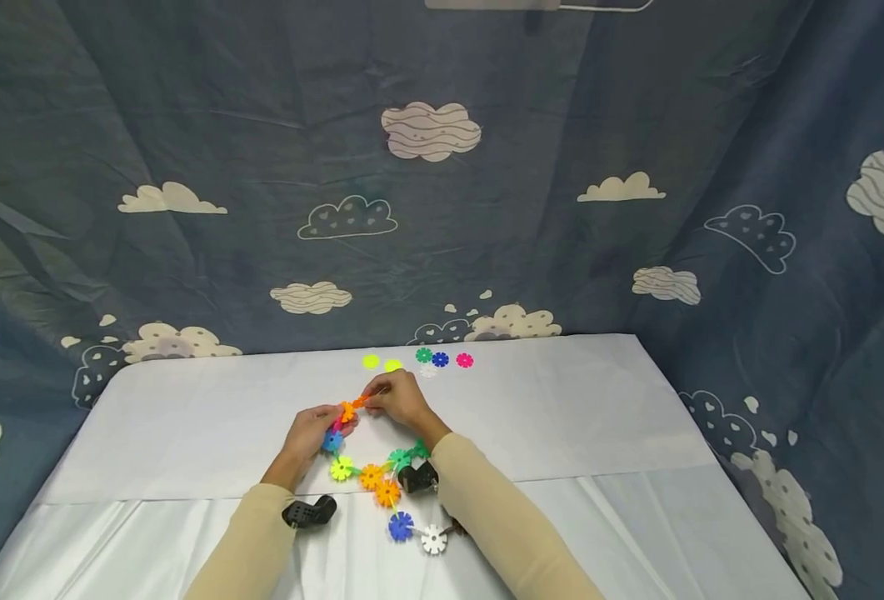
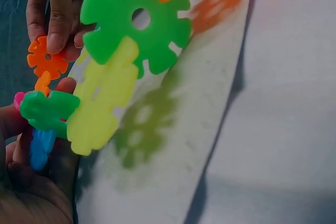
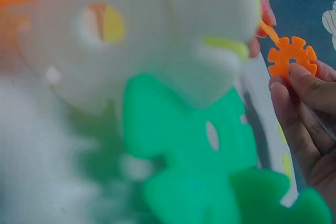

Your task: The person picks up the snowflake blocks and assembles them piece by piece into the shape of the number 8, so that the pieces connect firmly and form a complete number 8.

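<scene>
My left hand [image 1: 307,433] grips the upper end of a chain of notched plastic flower discs, near a blue disc [image 1: 332,441] and a pink one. With thumb and fingers my right hand [image 1: 406,402] pinches an orange disc [image 3: 292,55]. That disc touches another orange disc [image 2: 43,83] at the chain's end; whether their slots are fully joined I cannot tell. From the left hand the chain runs down through a yellow disc [image 1: 342,468], orange discs [image 1: 371,477] and green discs [image 1: 400,459]. A branch leads to a dark blue disc [image 1: 401,526] and a white disc [image 1: 434,539]. The right forearm hides part of it.
Loose discs lie near the far table edge: two yellow ones [image 1: 370,361], a green [image 1: 423,355], a blue [image 1: 440,359], a pink [image 1: 464,360] and a white [image 1: 428,371]. A dark cloud-print curtain [image 1: 486,233] hangs behind the white-covered table [image 1: 576,400].
</scene>
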Demonstrator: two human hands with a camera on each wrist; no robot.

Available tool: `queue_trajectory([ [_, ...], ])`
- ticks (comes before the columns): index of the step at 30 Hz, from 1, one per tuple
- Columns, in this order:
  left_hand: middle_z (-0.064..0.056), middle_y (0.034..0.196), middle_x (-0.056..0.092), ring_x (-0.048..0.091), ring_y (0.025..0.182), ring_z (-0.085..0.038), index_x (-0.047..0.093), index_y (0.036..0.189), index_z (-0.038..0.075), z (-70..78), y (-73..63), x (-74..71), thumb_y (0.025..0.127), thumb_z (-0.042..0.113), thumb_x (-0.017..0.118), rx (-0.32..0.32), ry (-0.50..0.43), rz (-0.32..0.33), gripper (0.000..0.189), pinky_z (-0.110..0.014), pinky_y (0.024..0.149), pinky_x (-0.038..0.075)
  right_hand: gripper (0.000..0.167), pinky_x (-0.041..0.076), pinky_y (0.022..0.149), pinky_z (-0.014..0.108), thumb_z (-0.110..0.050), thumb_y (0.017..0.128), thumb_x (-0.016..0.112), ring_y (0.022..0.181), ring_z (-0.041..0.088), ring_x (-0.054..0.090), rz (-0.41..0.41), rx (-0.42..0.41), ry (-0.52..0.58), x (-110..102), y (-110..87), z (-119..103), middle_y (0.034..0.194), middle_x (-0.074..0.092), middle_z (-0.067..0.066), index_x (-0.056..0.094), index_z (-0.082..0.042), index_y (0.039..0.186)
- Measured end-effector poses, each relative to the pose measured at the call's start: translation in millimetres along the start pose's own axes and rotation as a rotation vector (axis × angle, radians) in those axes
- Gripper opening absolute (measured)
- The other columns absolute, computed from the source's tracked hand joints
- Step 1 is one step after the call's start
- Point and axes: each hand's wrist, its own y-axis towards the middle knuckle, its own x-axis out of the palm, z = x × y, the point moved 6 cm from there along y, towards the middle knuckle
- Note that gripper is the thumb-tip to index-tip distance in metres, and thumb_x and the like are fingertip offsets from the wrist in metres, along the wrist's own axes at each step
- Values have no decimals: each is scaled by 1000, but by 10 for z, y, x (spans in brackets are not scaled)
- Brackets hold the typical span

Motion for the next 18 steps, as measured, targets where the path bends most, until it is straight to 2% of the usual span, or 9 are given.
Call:
queue_trajectory([
  [3,-18,114,64,63,84,-13,56,122,-7,-8,2,-26,101,21,52,-5,49,13,35,-30,91,51,4,56,58,23,5,82,72,62,18,66,4,-18,8,5,3,-10,76,69,8,74,2,84],
  [5,-17,113,65,64,84,-12,55,123,-7,-7,4,-28,101,22,52,-5,43,5,36,-29,90,52,5,56,59,24,6,81,72,63,19,66,2,-23,29,7,3,-3,77,69,9,73,3,84],
  [10,-19,106,69,70,81,-16,52,124,-9,5,-2,0,102,20,50,-7,-47,-31,36,-26,80,55,4,57,60,27,5,81,72,62,18,66,1,-21,95,18,3,65,78,70,11,72,4,85],
  [15,-20,113,65,65,83,-14,56,122,-6,7,-28,-10,101,20,51,-13,24,9,33,-27,86,54,5,58,61,28,4,82,72,62,19,67,-1,-9,152,33,-4,128,79,70,13,72,6,86],
  [18,-19,111,67,67,82,-13,54,123,-7,15,-34,-7,102,19,50,-6,-11,-4,34,-27,85,54,7,58,61,29,6,81,72,63,20,68,6,-3,206,35,2,153,79,70,14,71,8,87],
])
